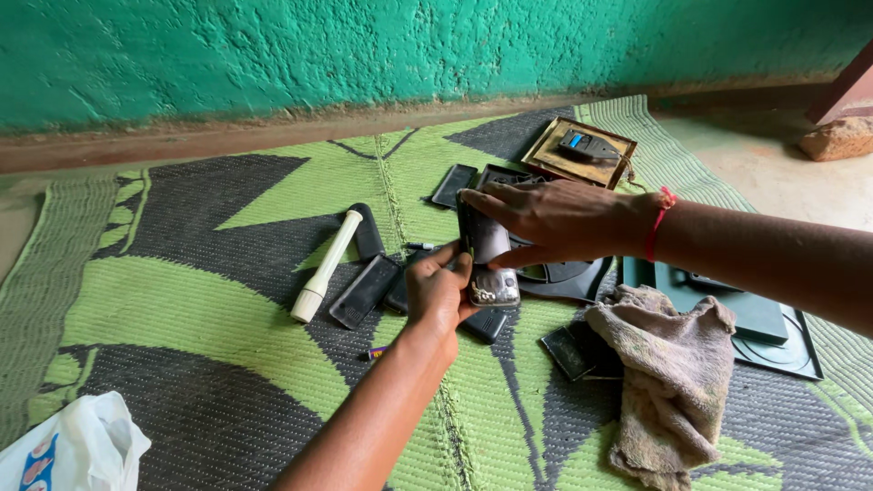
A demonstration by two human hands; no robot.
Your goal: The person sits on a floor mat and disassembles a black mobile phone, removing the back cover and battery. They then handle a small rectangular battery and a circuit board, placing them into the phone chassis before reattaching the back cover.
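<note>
On the green and grey woven mat (227,300) lies a white torch (325,265). The left hand (436,295) and right hand (555,223) both grip one worn mobile phone (486,259), held above the mat. A crumpled cloth (673,382) lies at right.

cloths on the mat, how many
1: a crumpled beige cloth lies on the mat, below the right hand. Others may be hidden.

Mat (227,300): woven, lime green with dark grey angular shapes. Far wall (364,45): rough teal green. Torch (325,265), left: cream. Cloth (673,382), near right: dull beige-brown. Wrist thread (658,221): red. Phone (487,255) held: dark, worn silver at its lower end.
</note>
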